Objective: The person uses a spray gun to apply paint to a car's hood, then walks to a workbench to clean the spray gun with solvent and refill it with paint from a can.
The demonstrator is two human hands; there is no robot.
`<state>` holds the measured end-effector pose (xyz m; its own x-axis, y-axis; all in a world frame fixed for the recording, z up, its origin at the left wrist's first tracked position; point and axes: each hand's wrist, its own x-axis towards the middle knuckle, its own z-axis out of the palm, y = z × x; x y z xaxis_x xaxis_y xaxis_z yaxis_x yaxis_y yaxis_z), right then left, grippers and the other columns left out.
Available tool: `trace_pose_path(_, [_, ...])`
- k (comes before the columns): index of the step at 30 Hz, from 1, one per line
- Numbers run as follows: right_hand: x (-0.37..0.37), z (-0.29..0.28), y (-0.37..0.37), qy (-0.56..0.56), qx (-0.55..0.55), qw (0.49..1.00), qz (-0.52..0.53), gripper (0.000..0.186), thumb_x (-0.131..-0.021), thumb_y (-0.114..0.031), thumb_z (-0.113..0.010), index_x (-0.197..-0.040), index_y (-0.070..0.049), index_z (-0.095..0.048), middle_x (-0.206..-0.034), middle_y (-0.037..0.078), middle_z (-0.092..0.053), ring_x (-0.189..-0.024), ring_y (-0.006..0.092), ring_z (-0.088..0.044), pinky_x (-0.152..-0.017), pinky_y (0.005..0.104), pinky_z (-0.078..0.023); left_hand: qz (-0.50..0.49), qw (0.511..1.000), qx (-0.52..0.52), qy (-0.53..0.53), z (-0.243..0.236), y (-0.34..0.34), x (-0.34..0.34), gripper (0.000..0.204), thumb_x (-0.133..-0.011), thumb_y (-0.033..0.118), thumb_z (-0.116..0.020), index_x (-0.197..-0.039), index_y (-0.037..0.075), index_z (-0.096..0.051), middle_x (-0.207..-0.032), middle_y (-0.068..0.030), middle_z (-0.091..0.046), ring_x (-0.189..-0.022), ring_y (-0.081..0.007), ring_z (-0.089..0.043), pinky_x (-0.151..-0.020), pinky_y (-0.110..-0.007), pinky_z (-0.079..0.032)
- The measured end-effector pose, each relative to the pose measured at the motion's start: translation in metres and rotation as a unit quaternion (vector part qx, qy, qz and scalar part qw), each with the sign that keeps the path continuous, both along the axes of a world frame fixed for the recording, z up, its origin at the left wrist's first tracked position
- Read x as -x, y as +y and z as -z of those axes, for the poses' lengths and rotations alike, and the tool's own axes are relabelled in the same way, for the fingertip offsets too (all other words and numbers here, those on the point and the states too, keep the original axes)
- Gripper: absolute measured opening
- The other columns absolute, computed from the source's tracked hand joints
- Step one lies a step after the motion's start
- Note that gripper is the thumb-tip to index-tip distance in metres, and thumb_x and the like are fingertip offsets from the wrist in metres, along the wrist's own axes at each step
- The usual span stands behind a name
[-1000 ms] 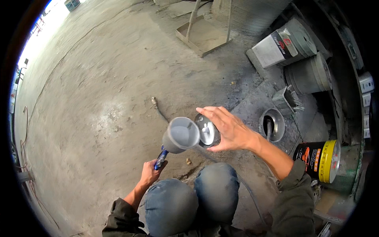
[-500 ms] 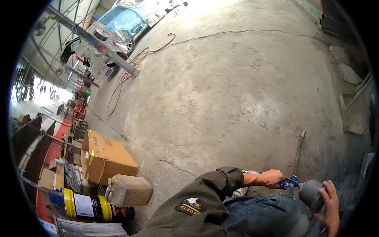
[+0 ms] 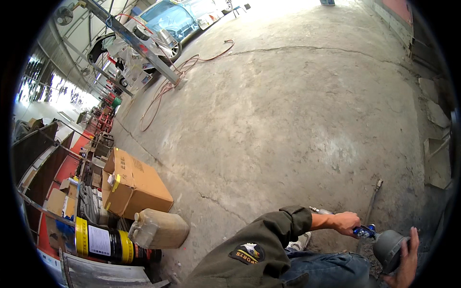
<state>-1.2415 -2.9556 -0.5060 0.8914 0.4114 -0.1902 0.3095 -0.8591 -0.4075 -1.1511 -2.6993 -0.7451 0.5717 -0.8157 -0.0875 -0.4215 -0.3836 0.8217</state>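
While two hands are shown at the near right, one blue spray gun (image 3: 365, 232) and one grey cup (image 3: 387, 246) are held there, the cup being joined to the gun's right end. The gun is gripped by the left hand (image 3: 345, 223), whose fingers are closed around it. The right hand (image 3: 408, 261) is laid against the cup's right end with its fingers spread wide; whether anything is gripped beneath them cannot be told. Just beyond the gun, one hose end (image 3: 377, 189) with a metal fitting is laid on the floor. At the near left, one cardboard box (image 3: 144, 185), one beige jerrycan (image 3: 165, 230) and one black bucket (image 3: 115, 247) with two yellow bands are grouped closely. At the far left, one post (image 3: 139, 45), loops of reddish hose (image 3: 154, 104) and one car (image 3: 168, 21) partly covered with blue film are seen. Three markings are noted: dark printed characters on the box; one white label (image 3: 99, 241) on the bucket, its text too small to be read; and one sleeve patch (image 3: 248, 253), on which yellowish lettering and a pale emblem are borne.
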Motion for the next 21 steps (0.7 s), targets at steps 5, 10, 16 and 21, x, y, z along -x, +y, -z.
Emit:
trace_pose_path(5, [-0.007, -0.004, -0.008, -0.061, 0.077, 0.982, -0.163, 0.063, -0.069, -0.006, -0.068, -0.130, -0.015, -0.054, -0.145, 0.018, -0.040, -0.133, 0.0435, -0.039, -0.106, 0.0497, -0.038, -0.008, 1.000, 0.015, -0.023, 0.008, -0.005, -0.003, 0.037, -0.077, 0.037, -0.069, -0.071, 0.001, -0.064, -0.071, -0.0230, -0.062, -0.072, -0.0440, -0.061, -0.062, -0.051, -0.047])
trace_pose_path(10, [-0.003, 0.011, -0.019, -0.108, 0.096, 0.960, -0.239, 0.054, -0.075, -0.009, -0.065, -0.128, -0.017, -0.057, -0.143, 0.019, -0.042, -0.131, 0.0428, -0.041, -0.106, 0.0490, -0.039, 0.011, 0.999, 0.010, -0.038, -0.006, 0.000, -0.012, 0.039, -0.074, 0.040, -0.072, -0.071, 0.001, -0.065, -0.072, -0.0229, -0.063, -0.072, -0.0435, -0.062, -0.064, -0.051, -0.049])
trace_pose_path(16, [-0.004, 0.044, -0.023, -0.002, -0.038, 0.975, 0.219, 0.114, -0.047, -0.032, -0.077, -0.146, -0.002, -0.028, -0.142, 0.025, -0.039, -0.130, 0.0430, -0.043, -0.112, 0.0523, -0.030, -0.054, 0.998, 0.011, 0.030, 0.008, -0.016, 0.009, 0.028, -0.077, 0.028, -0.068, -0.076, 0.000, -0.064, -0.074, -0.0230, -0.063, -0.076, -0.0435, -0.062, -0.067, -0.051, -0.048])
trace_pose_path(21, [-0.011, 0.002, 0.018, -0.135, -0.139, 0.981, 0.017, 0.081, -0.063, -0.016, -0.081, -0.137, -0.011, -0.047, -0.141, 0.022, -0.043, -0.128, 0.0426, -0.044, -0.106, 0.0483, -0.037, -0.016, 0.993, 0.100, 0.062, -0.012, -0.015, 0.006, 0.038, -0.079, 0.034, -0.070, -0.071, -0.002, -0.062, -0.067, -0.0238, -0.060, -0.068, -0.0428, -0.059, -0.061, -0.049, -0.045])
